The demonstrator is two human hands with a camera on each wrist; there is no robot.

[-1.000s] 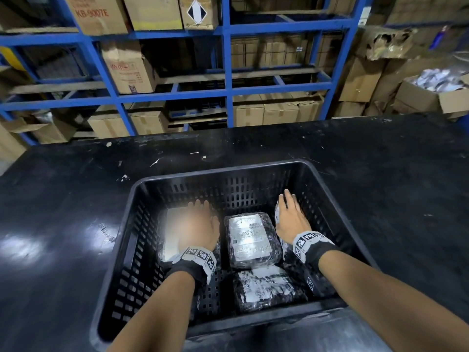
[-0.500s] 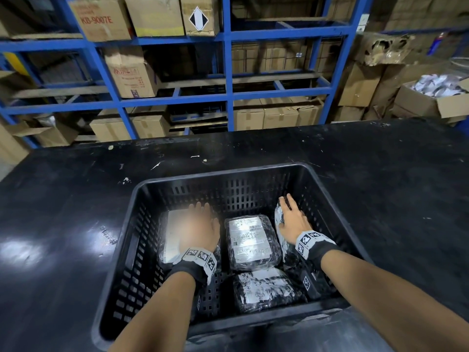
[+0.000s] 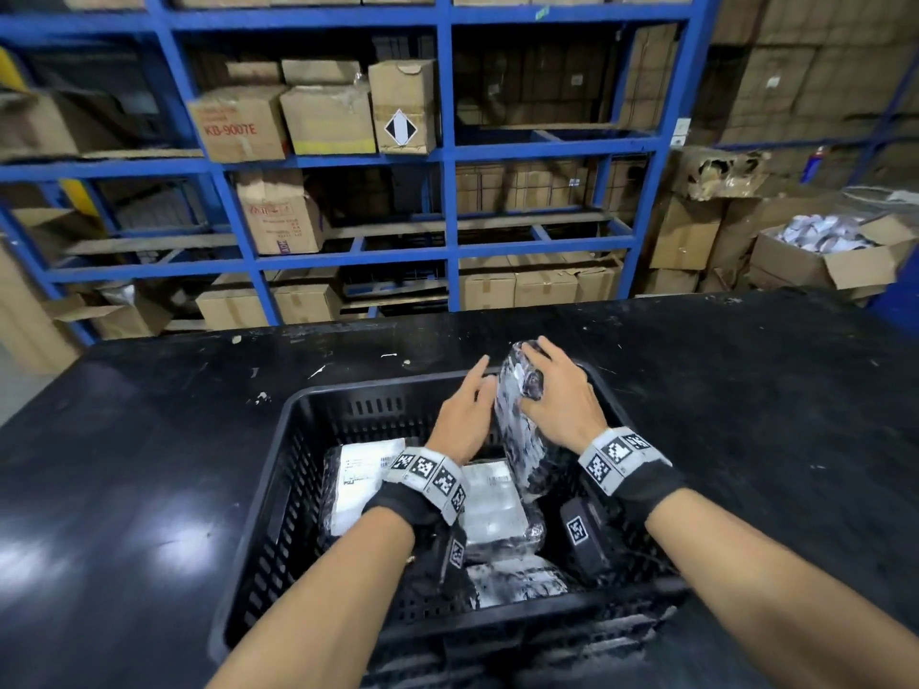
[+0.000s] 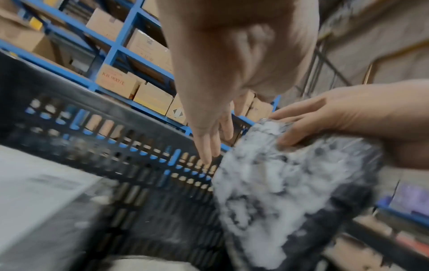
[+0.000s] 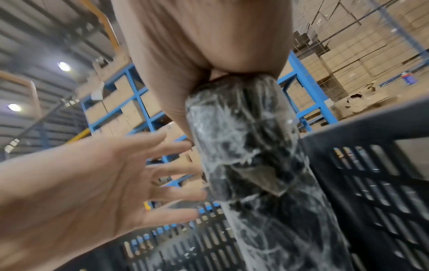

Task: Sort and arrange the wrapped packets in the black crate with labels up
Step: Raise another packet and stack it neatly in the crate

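A second ago both hands lay flat on packets down in the crate (image 3: 258, 494); now they are up near its far rim with one packet lifted between them. The right hand (image 3: 559, 402) grips that raised packet (image 3: 519, 430) near its top, fingers curled over the far face and thumb on the near one, holding it on edge, tilted, its lower end still inside the crate. The left hand (image 3: 465, 415) is spread, fingers straight, just beside the packet's left face; whether they touch it cannot be told.

In the crate on the black counter (image 3: 124, 464), nearest lies a packet (image 3: 517, 581) by the front wall. Behind it the middle packet (image 3: 495, 507) lies label up, and to the left the left packet (image 3: 358, 484) shows its white label, partly under the left wrist. The spot at the right where the raised packet stood is now bare.

Beyond the counter, blue shelves (image 3: 447, 156) hold cardboard boxes (image 3: 328, 119).
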